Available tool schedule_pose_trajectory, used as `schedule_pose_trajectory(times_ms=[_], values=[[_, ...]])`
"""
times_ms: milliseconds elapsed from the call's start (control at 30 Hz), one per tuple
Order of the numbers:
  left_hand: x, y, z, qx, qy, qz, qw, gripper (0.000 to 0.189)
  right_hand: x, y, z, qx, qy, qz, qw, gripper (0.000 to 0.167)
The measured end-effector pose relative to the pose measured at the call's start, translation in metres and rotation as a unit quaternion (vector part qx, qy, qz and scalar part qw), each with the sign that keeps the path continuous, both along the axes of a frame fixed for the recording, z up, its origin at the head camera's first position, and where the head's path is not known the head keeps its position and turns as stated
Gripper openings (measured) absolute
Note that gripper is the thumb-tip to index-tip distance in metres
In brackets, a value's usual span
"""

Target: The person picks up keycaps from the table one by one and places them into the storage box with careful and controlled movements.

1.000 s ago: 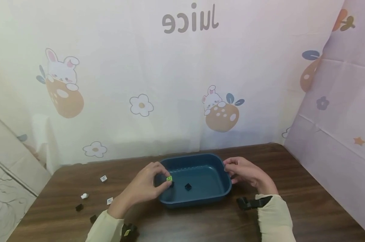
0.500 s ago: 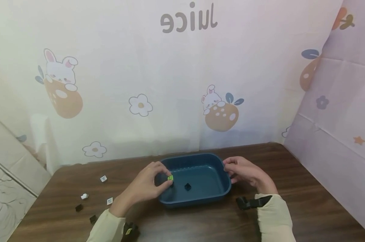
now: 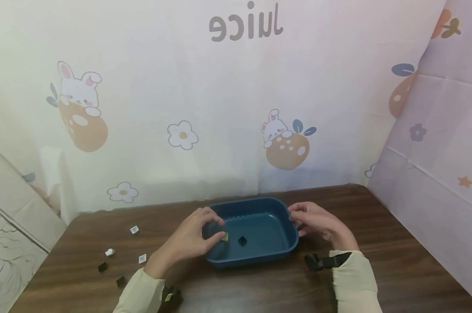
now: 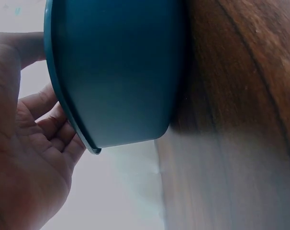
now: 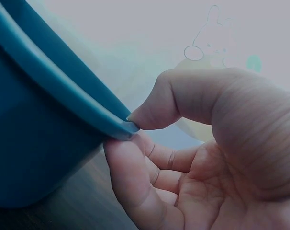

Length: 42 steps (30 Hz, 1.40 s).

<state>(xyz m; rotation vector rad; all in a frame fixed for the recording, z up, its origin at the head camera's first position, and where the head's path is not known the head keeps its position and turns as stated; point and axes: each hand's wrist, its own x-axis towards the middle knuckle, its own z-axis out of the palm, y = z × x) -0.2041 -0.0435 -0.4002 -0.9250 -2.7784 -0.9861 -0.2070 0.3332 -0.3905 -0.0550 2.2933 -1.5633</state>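
Observation:
The dark blue plastic basin [image 3: 255, 232] stands on the table. My right hand [image 3: 318, 221] pinches the basin's right rim between thumb and fingers, plain in the right wrist view. At the other end, my left hand [image 3: 191, 234] hovers over the left rim, its thumb and index finger parted. Just past the thumb tip shows a small yellow-green cube [image 3: 225, 237], partly hidden by the thumb. A small black cube [image 3: 242, 241] lies on the basin floor. In the left wrist view the basin's wall hides the thumb and finger tips.
Left of the basin on the brown wooden table [image 3: 259, 287] lie small white pieces [image 3: 134, 230], some with printed faces, and small black pieces [image 3: 102, 267]. A printed curtain [image 3: 220, 100] hangs behind the table's far edge, another along the right.
My left thumb and index finger have spread apart and let go of the yellow-green cube, which is now lower, beyond the thumb. The right hand keeps its grip on the rim.

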Motion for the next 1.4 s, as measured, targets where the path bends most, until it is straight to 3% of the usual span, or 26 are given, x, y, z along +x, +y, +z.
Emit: schedule_pose_trajectory(times_ms=[133,400,800,1100,1400], values=[[0.003,-0.005,0.002,0.003,0.000,0.002,1.0000,0.028,0.000,-0.001,-0.001,0.000,-0.003,0.002,1.0000,0.044],[0.007,-0.026,0.009,0.005,0.005,0.038,0.9993,0.032,0.000,0.000,0.001,0.007,0.003,0.008,0.9999,0.045],[0.009,-0.046,0.008,0.005,0.020,0.049,0.9986,0.030,0.000,0.005,-0.003,-0.005,0.002,0.020,0.9998,0.041],[0.016,-0.058,0.006,0.006,0.005,0.075,0.9972,0.035,0.000,0.003,-0.003,-0.002,0.000,0.023,0.9997,0.043],[0.022,-0.083,0.002,0.001,0.008,0.098,0.9952,0.032,-0.003,0.003,-0.001,-0.006,-0.004,0.026,0.9996,0.045]])
